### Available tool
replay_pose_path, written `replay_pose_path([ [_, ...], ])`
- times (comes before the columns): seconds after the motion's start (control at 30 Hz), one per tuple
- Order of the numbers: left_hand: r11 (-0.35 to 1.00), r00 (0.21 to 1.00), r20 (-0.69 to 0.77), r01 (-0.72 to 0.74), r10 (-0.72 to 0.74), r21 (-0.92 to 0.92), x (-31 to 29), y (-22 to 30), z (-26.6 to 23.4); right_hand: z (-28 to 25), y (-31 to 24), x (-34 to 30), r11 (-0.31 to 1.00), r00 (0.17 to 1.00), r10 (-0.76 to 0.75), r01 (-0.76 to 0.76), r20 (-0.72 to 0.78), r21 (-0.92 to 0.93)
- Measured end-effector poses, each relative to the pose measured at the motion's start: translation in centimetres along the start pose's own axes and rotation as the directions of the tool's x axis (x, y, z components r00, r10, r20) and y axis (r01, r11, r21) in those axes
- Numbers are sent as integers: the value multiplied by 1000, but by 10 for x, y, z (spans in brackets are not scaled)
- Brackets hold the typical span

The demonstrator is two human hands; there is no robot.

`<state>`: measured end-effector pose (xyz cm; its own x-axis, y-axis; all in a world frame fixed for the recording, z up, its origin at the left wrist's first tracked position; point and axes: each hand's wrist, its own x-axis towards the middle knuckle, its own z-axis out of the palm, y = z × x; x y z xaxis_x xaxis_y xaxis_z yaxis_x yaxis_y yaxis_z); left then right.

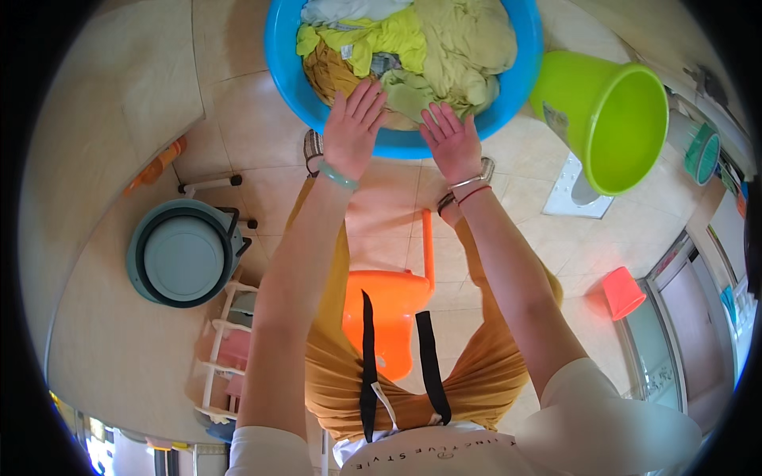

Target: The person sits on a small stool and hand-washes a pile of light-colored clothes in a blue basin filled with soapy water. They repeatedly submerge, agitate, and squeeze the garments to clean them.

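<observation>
A large round blue basin (pixel 286 75) stands on the floor in front of me, heaped with clothes. A bright yellow garment (pixel 401 40), a pale olive cloth (pixel 464 47) and a mustard-brown cloth (pixel 329 71) lie in it, with white fabric (pixel 349 9) at the far side. Over the near rim I hold out my left hand (pixel 355 131), palm up, fingers spread, a jade-coloured bangle at its wrist. Beside it my right hand (pixel 454 147) is also palm up and open, wearing a silver bangle and a red cord. Neither hand holds anything.
Beneath me is an orange plastic stool (pixel 381 309). A lime-green bucket (pixel 627 119) is tilted right of the basin, near a white floor fixture (pixel 575 190). At left are a grey-green collapsible tub (pixel 182 254) and a white rack (pixel 214 373). A red bin (pixel 623 292) stands at right.
</observation>
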<state>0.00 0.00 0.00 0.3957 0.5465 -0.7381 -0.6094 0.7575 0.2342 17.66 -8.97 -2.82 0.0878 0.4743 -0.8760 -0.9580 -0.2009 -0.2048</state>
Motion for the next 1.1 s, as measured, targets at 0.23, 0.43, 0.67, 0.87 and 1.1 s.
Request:
replay_pose_path([
  [0.23,996,995,98,-10,2,86,89,21,-12,28,6,88,995,978,-81,67,193,76],
  [0.43,972,988,141,23,-58,235,136,26,10,45,-9,118,989,968,-123,101,220,109],
  [0.67,951,990,137,0,-44,310,168,21,12,50,-6,133,974,952,-180,138,246,181],
  [0.87,921,990,140,-61,7,386,174,1,-4,33,10,136,969,939,-247,246,238,38],
  [1.1,743,987,84,-161,140,650,163,-5,-1,18,35,88,-40,848,-255,470,464,-882],
])
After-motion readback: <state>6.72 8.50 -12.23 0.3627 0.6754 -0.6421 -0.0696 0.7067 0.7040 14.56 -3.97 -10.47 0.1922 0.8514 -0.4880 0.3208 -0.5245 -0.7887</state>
